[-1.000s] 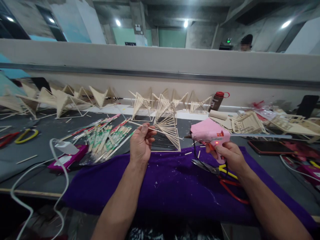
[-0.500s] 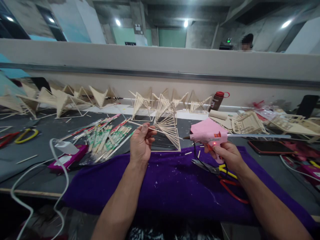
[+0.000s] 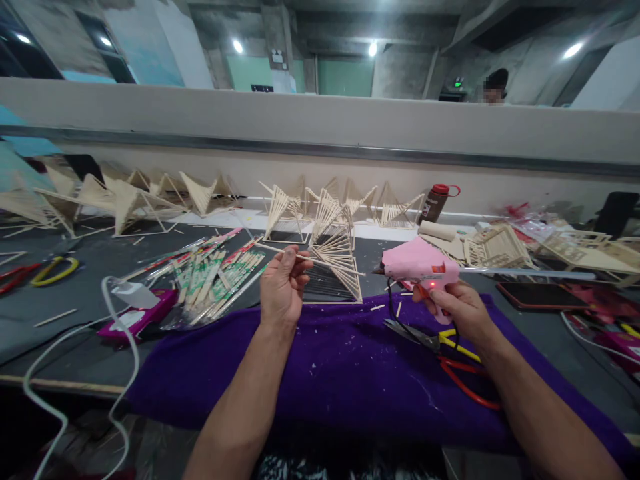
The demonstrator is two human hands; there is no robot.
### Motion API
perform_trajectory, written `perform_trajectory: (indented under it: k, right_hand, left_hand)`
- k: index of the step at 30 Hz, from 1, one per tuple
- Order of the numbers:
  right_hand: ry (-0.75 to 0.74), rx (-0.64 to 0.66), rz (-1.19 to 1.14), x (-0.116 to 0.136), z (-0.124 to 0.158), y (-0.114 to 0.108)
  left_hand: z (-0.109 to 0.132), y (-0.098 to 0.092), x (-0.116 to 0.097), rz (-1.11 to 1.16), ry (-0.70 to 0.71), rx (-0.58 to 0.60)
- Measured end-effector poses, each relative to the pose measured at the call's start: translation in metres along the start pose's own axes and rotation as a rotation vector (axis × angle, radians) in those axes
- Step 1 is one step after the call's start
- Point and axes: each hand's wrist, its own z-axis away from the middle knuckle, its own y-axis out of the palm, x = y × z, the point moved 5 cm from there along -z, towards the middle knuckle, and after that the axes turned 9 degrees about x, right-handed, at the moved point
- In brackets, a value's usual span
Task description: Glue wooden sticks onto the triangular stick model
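Observation:
My left hand (image 3: 285,280) pinches a thin wooden stick (image 3: 271,248) between thumb and fingers, above the edge of a purple cloth (image 3: 330,373). Just behind it stands a twisted frame of glued wooden sticks (image 3: 340,257), partly hidden by the hand. My right hand (image 3: 460,310) is wrapped around the handle of a pink hot glue gun (image 3: 417,263), whose nozzle points left and whose red light glows. A long clear glue stick (image 3: 525,272) juts from its back. Below the gun, scissors (image 3: 445,343) with yellow and red handles lie on the cloth.
Packs of wooden sticks (image 3: 215,283) lie at left, beside a magenta power strip (image 3: 135,317) with a white cable. Several finished stick frames (image 3: 120,200) line the back, with a brown bottle (image 3: 434,205). A phone (image 3: 540,295) lies at right. One person is beyond the partition.
The glue gun in my right hand has drawn slightly to the right, its nozzle now farther from the stick's end. My left hand keeps nearly the same place.

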Motion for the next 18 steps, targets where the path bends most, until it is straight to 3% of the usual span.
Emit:
perform_trajectory:
  k: [4,11,14,18]
  right_hand:
    - [0.005,-0.022,-0.073,-0.002,0.002,0.000]
    - [-0.014,0.056,-0.041,-0.001,0.000,0.007]
    - [0.001,0.004,0.071,-0.003,-0.006,-0.005]
    - [-0.013,-0.178,0.118,-0.007,-0.012,-0.039]
  left_hand:
    - [0.000,0.001,0.001,-0.012,0.007,0.005]
    - [-0.001,0.000,0.001,-0.024,-0.001,0.001]
    - [-0.001,0.001,0.000,-0.019,-0.003,-0.005]
    - [0.000,0.004,-0.004,-0.018,0.012,0.000]
